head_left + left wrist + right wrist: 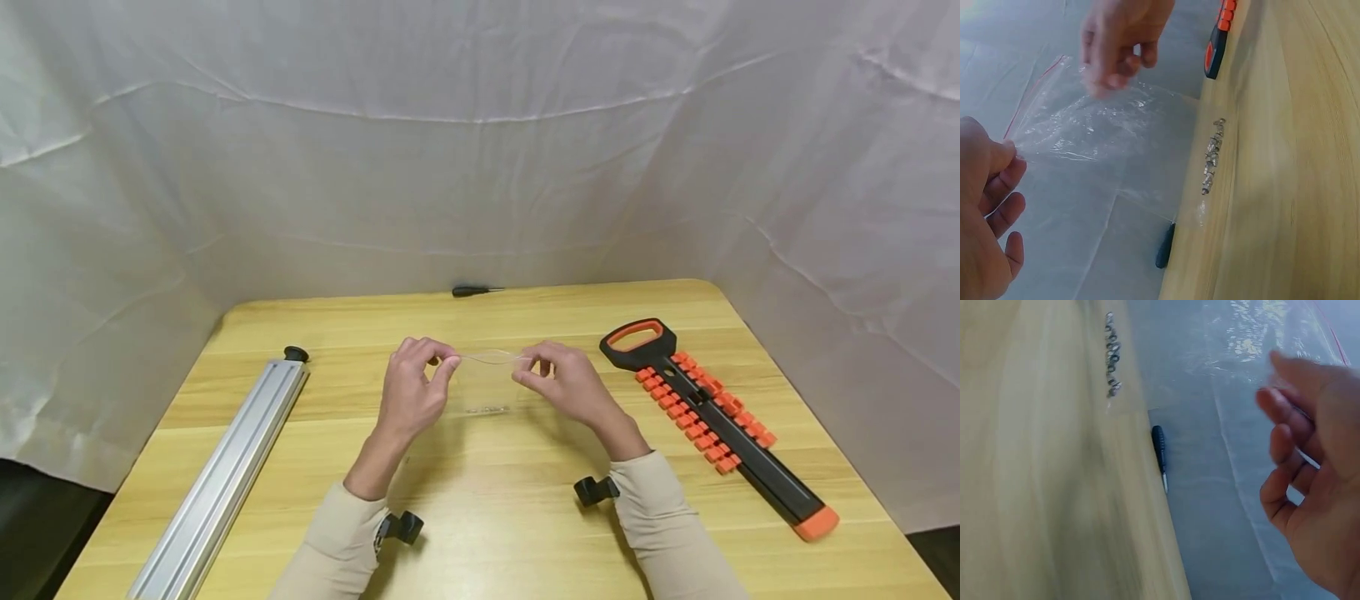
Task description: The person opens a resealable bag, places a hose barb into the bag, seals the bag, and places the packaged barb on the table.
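Observation:
My left hand [415, 383] pinches one end of the mouth of a clear zip bag [1085, 125] between thumb and forefinger. A red line runs along the bag's zip edge. My right hand [566, 383] is at the other end of the mouth, its fingers bent. In the right wrist view its thumb and fingertips are blurred over the plastic, and whether they grip it is unclear. The bag's mouth bows slightly apart between the hands. Small metal parts, perhaps screws [1212, 159], lie in a row along the bag's bottom.
A black-handled screwdriver [471, 291] lies at the table's far edge. Along the left side is a long silver metal rail [225, 467] with a black knob [296, 354]. On the right lies a black and orange tool holder [705, 408] with orange clips. Pale fabric [480, 183] surrounds the table.

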{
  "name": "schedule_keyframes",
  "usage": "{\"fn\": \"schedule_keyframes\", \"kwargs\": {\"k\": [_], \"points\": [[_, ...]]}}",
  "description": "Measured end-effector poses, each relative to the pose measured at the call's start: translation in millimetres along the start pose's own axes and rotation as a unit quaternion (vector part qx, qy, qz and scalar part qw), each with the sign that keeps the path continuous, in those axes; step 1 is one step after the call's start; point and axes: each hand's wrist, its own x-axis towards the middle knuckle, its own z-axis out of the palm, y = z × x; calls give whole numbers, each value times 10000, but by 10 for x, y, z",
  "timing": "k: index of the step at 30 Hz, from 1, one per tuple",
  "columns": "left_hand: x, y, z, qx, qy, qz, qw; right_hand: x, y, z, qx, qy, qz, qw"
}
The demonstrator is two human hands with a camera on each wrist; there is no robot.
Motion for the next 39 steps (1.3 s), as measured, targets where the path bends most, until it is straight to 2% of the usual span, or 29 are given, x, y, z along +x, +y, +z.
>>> {"fn": "schedule_keyframes", "kwargs": {"k": [4, 12, 30, 39], "points": [[-4, 10, -2, -37, 9, -75, 10000, 9, -50, -48, 563, 325, 151, 9978], [-27, 14, 5, -93, 48, -39, 9999, 31, -96, -64, 968, 694, -119, 9928], [-49, 10, 32, -271, -69, -227, 9994, 79, -169, -12, 585, 606, -261, 9961], [-49, 23, 47, -306, -104, -262, 9991, 111, -218, 11, 723, 569, -391, 9950]]}}
